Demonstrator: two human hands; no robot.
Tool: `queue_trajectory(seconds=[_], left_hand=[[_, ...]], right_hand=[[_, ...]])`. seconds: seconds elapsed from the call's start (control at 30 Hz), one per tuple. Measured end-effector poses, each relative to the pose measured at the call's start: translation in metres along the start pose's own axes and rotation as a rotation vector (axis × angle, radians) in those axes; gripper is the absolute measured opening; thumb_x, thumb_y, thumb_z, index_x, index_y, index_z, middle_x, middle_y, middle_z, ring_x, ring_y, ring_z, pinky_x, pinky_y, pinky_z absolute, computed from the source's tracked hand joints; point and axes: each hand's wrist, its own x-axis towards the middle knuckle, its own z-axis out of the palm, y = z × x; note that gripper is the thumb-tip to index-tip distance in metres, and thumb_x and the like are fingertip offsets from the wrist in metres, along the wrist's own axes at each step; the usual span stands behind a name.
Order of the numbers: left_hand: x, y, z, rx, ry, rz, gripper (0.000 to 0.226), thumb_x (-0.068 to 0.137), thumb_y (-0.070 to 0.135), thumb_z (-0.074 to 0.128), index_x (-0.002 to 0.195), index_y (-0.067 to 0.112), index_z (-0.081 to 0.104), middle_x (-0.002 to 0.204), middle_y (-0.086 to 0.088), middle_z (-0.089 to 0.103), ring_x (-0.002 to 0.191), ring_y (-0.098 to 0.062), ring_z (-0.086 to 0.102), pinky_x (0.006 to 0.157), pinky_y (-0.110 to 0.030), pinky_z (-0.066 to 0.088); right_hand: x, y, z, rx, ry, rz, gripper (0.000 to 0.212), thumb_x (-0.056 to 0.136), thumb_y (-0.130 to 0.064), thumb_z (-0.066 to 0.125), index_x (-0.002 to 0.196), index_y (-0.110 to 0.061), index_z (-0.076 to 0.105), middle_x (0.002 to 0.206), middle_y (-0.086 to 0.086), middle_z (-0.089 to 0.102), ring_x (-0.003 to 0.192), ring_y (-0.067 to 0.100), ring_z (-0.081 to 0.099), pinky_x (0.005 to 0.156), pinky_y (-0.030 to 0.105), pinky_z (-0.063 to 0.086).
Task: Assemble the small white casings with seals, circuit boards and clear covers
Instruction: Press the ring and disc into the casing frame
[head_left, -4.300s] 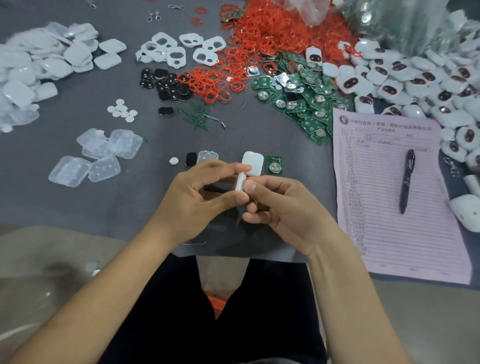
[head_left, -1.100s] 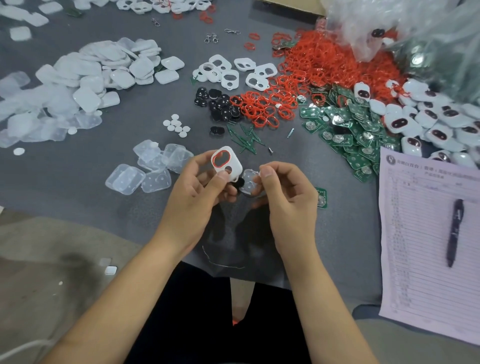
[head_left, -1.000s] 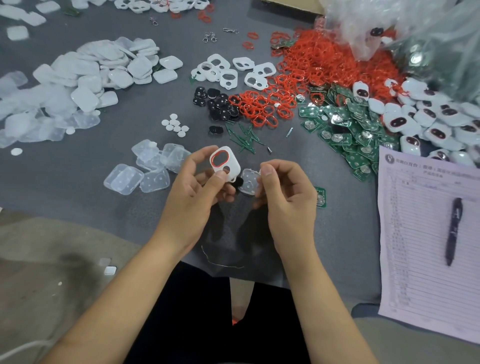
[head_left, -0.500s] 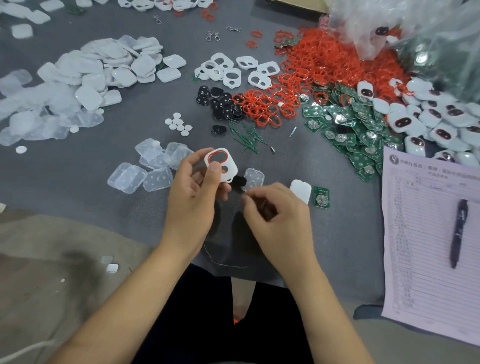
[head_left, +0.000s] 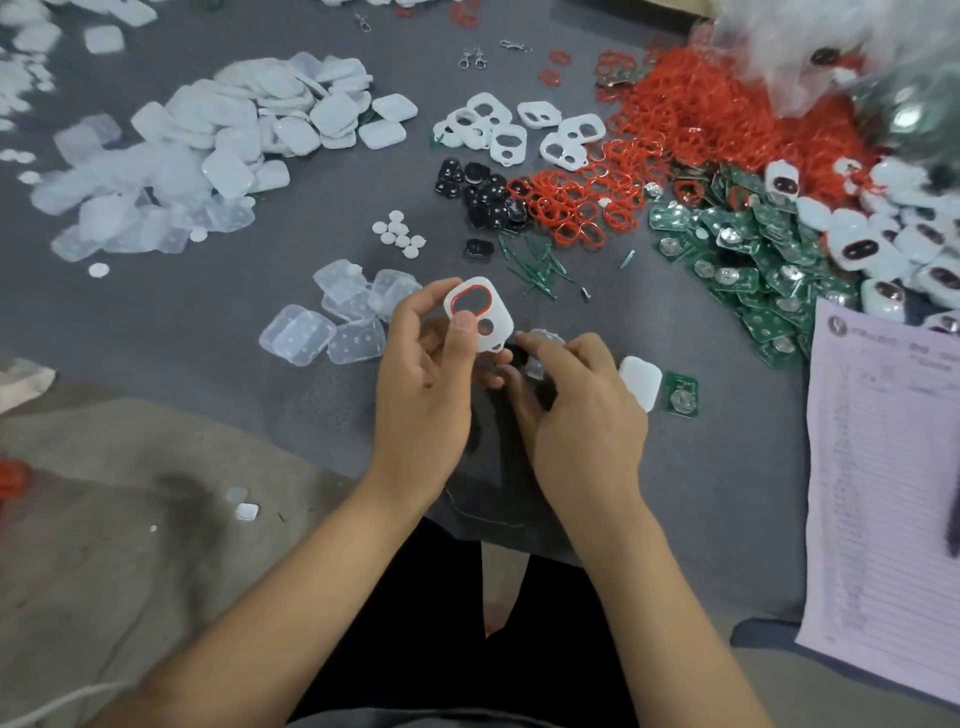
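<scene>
**Casing in hand, seal seated, next part under my fingers**

My left hand (head_left: 423, 384) pinches the white casing (head_left: 480, 322) by its edges, thumb on the face just below the big window, fingers behind. The red seal (head_left: 471, 301) sits round that window. The casing is held up over the grey mat (head_left: 208, 322), just above my right hand (head_left: 582, 410).

Right hand reaches down to a clear cover (head_left: 543, 345) on the mat, fingers curled over it; whether I have actually got hold of it I cannot tell, the knuckles hide the tips.

Handling, as I judge it: casing is light, thin, stiff plastic, smooth enough to slip. Hold by the rim only, off the soft seal, which could pop out if rubbed.

A plain white shell (head_left: 640, 382) and one circuit board (head_left: 680, 392) lie just right of my hand.
</scene>
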Motion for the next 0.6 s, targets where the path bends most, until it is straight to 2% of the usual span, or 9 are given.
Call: queue_trajectory(seconds=[0.1, 0.2, 0.3, 0.37, 0.47, 0.5, 0.6], left_hand=[[0.0, -0.003, -0.002, 0.041, -0.008, 0.041, 0.022, 0.108, 0.023, 0.05, 0.129, 0.024, 0.056, 0.102, 0.009, 0.073, 0.077, -0.017, 0.068, 0.062, -0.022, 0.052], [0.0, -0.005, -0.003, 0.051, -0.002, 0.041, 0.023, 0.107, 0.025, 0.049, 0.127, 0.03, 0.059, 0.101, 0.01, 0.072, 0.072, -0.012, 0.066, 0.061, -0.022, 0.051], [0.001, -0.005, -0.003, -0.007, 0.05, -0.051, 0.028, 0.102, 0.026, 0.045, 0.115, 0.037, 0.067, 0.094, 0.011, 0.068, 0.07, -0.013, 0.06, 0.058, -0.022, 0.048], [0.002, -0.004, -0.003, -0.03, 0.066, -0.11, 0.031, 0.1, 0.029, 0.041, 0.103, 0.039, 0.07, 0.089, 0.012, 0.064, 0.07, -0.01, 0.054, 0.057, -0.021, 0.044], [0.002, 0.0, -0.002, 0.019, 0.023, -0.092, 0.027, 0.104, 0.042, 0.042, 0.103, 0.031, 0.066, 0.073, 0.014, 0.052, 0.062, -0.006, 0.045, 0.057, -0.021, 0.039], [0.002, 0.001, -0.001, 0.074, 0.002, -0.074, 0.024, 0.101, 0.048, 0.049, 0.105, 0.029, 0.062, 0.073, 0.014, 0.051, 0.061, -0.005, 0.045, 0.058, -0.021, 0.039], [-0.001, 0.002, -0.002, 0.207, -0.094, -0.037, 0.041, 0.087, 0.055, 0.067, 0.115, 0.027, 0.055, 0.081, 0.012, 0.052, 0.065, -0.005, 0.048, 0.063, -0.023, 0.042]], right_hand=[[0.0, 0.0, 0.001, 0.0, 0.035, -0.016, 0.019, 0.096, -0.036, 0.073, 0.114, -0.033, 0.077, 0.097, -0.005, 0.06, 0.076, 0.018, 0.061, 0.054, 0.028, 0.037], [-0.001, 0.005, 0.0, 0.104, 0.051, -0.005, 0.014, 0.097, -0.033, 0.071, 0.108, -0.026, 0.078, 0.097, -0.007, 0.06, 0.079, 0.009, 0.057, 0.059, 0.029, 0.043], [-0.001, 0.011, -0.006, 0.411, 0.037, 0.056, 0.012, 0.102, -0.022, 0.064, 0.097, -0.021, 0.075, 0.088, -0.009, 0.065, 0.074, 0.001, 0.059, 0.067, 0.013, 0.043], [-0.002, 0.011, -0.011, 0.653, 0.03, 0.161, 0.018, 0.105, -0.018, 0.059, 0.092, -0.025, 0.07, 0.077, -0.011, 0.07, 0.065, 0.001, 0.066, 0.061, 0.009, 0.046], [-0.002, 0.012, -0.014, 0.83, 0.053, 0.2, 0.02, 0.106, -0.014, 0.058, 0.093, -0.023, 0.071, 0.077, -0.005, 0.074, 0.055, 0.011, 0.068, 0.052, 0.018, 0.052], [-0.002, 0.013, -0.015, 0.873, 0.063, 0.204, 0.019, 0.105, -0.012, 0.058, 0.096, -0.021, 0.072, 0.078, -0.002, 0.075, 0.055, 0.014, 0.069, 0.052, 0.021, 0.054], [-0.001, 0.016, -0.017, 1.041, 0.062, 0.251, 0.02, 0.105, -0.004, 0.056, 0.11, -0.016, 0.072, 0.083, 0.004, 0.076, 0.066, 0.018, 0.073, 0.054, 0.028, 0.059]])
